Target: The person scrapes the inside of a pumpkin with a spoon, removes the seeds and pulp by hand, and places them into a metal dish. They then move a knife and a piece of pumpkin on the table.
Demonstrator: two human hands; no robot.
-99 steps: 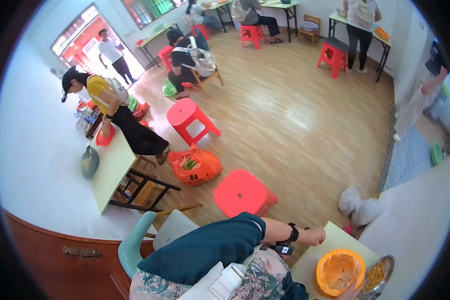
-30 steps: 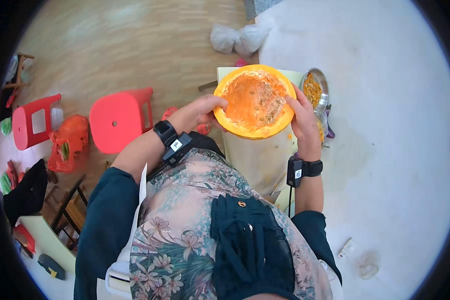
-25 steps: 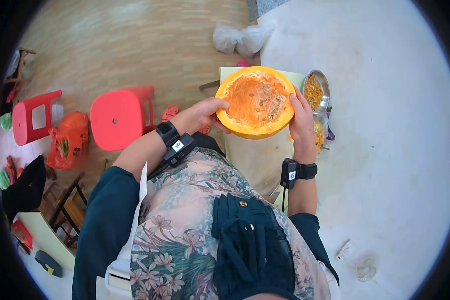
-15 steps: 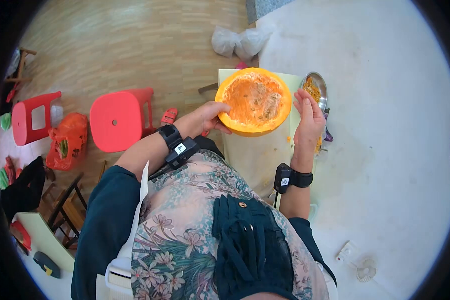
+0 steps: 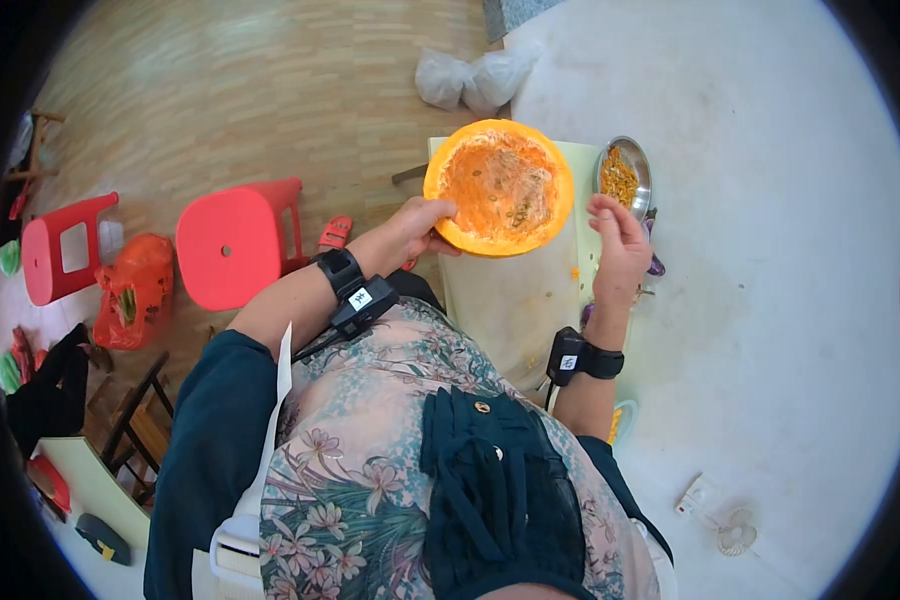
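Orange pumpkin half (image 5: 498, 188), seeds inside, was held at the frame's upper centre over a pale table (image 5: 583, 162), left hand (image 5: 422, 226) clamped on its left side; right hand (image 5: 620, 245) hung apart, loosely curled, near a metal bowl (image 5: 642, 182). Pumpkin weight could have twisted that single grip loose.

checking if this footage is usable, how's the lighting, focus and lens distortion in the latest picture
In the head view, strong fisheye bending with black corners and blue fringing at the left rim; in the head view, bright, fairly even light, with a pale sheen on the light-brown wood-look floor; in the head view, the cut-open round orange pumpkin sharp enough to show seeds.
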